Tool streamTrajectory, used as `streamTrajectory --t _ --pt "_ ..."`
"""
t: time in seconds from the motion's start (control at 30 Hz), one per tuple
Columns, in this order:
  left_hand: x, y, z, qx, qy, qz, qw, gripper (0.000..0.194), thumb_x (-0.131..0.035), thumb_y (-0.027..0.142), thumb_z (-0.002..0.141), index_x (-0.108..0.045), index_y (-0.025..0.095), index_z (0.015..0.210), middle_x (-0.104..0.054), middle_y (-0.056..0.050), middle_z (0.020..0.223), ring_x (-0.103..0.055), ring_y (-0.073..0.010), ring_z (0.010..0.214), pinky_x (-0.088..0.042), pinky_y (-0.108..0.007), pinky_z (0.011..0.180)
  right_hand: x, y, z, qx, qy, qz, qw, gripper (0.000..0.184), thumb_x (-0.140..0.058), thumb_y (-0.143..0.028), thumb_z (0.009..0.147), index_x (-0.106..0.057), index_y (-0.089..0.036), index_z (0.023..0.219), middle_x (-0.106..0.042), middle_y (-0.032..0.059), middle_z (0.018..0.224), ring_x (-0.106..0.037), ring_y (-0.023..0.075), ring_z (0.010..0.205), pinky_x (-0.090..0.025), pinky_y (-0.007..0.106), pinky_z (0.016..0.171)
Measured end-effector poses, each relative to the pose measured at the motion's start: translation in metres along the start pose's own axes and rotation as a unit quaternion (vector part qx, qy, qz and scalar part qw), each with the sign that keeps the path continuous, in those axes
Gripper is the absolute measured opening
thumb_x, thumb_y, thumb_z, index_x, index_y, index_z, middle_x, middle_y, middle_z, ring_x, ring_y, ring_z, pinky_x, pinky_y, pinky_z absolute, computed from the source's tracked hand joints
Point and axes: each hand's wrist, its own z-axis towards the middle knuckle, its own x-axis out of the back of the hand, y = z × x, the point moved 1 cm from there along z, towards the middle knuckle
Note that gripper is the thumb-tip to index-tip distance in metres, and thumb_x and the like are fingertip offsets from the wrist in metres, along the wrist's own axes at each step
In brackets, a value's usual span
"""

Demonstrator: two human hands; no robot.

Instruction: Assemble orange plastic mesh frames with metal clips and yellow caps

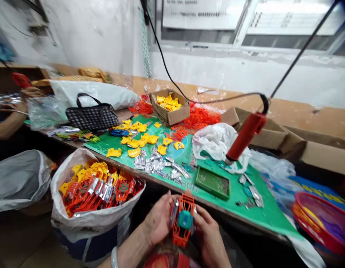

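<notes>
Between my two hands, just off the table's front edge, is an orange plastic toy car frame [185, 219] with a teal part in its middle and silvery pieces along its side. My left hand [161, 216] grips it from the left, fingers curled along the silvery side. My right hand [207, 230] holds its right side, thumb and fingers closed on the edge. Ahead on the green table top lie silver plastic parts [152, 163] and yellow car body pieces [144, 139]. A green tray [213, 182] with small bits in it sits near the edge.
A red electric screwdriver [245, 136] hangs on a cord over the table's right side. At left stands a white sack [59, 199] full of orange and yellow parts. A cardboard box [172, 117] holds yellow pieces. Another person's hand [31, 93] is at far left.
</notes>
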Motion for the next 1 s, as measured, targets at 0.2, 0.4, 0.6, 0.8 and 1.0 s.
streamTrajectory --t 0.2,0.4,0.6,0.8,1.0 --pt "-0.002 0.009 0.010 -0.043 -0.052 0.107 0.992 0.046 -0.081 0.010 0.058 -0.071 0.011 0.103 -0.074 -0.009 0.092 -0.067 -0.0164 0.073 -0.052 -0.026 0.069 -0.017 -0.021 0.020 0.047 -0.024 -0.057 0.997 0.040 -0.087 -0.034 0.056 -0.077 -0.017 0.091 -0.077 0.0073 0.092 -0.070 0.0218 0.081 -0.055 0.029 0.074" --pt "-0.012 0.029 0.023 -0.019 -0.044 0.114 0.992 0.048 -0.076 0.003 0.055 -0.072 0.016 0.102 -0.074 -0.006 0.092 -0.067 -0.0154 0.072 -0.053 -0.026 0.069 -0.034 -0.040 0.036 0.070 -0.001 -0.071 0.995 0.041 -0.087 -0.038 0.053 -0.076 -0.019 0.087 -0.076 0.0054 0.083 -0.067 0.0198 0.071 -0.055 0.032 0.068" --pt "-0.016 0.035 0.040 -0.017 0.007 0.113 0.993 0.038 -0.075 0.003 0.051 -0.075 0.011 0.089 -0.074 -0.005 0.077 -0.064 -0.0125 0.059 -0.053 -0.023 0.059 -0.035 -0.041 0.049 0.059 -0.011 -0.111 0.992 0.042 -0.085 -0.045 0.056 -0.076 -0.020 0.088 -0.075 0.0074 0.086 -0.067 0.0226 0.078 -0.054 0.033 0.073" --pt "-0.017 0.053 0.060 -0.090 0.025 0.042 0.995 0.034 -0.078 0.014 0.061 -0.074 0.011 0.094 -0.075 -0.009 0.078 -0.069 -0.0190 0.067 -0.055 -0.029 0.067 -0.027 -0.062 0.075 0.138 -0.034 -0.204 0.969 0.041 -0.082 -0.046 0.059 -0.076 -0.024 0.092 -0.072 0.0079 0.091 -0.062 0.0198 0.066 -0.051 0.030 0.058" --pt "-0.012 0.068 0.079 -0.137 0.066 -0.004 0.988 0.035 -0.081 0.017 0.064 -0.072 0.011 0.097 -0.077 -0.010 0.086 -0.072 -0.0229 0.076 -0.056 -0.035 0.077 -0.045 -0.127 0.136 0.227 -0.058 -0.455 0.859 0.030 -0.070 -0.045 0.068 -0.076 -0.022 0.087 -0.072 0.0060 0.084 -0.064 0.0250 0.080 -0.051 0.035 0.073"
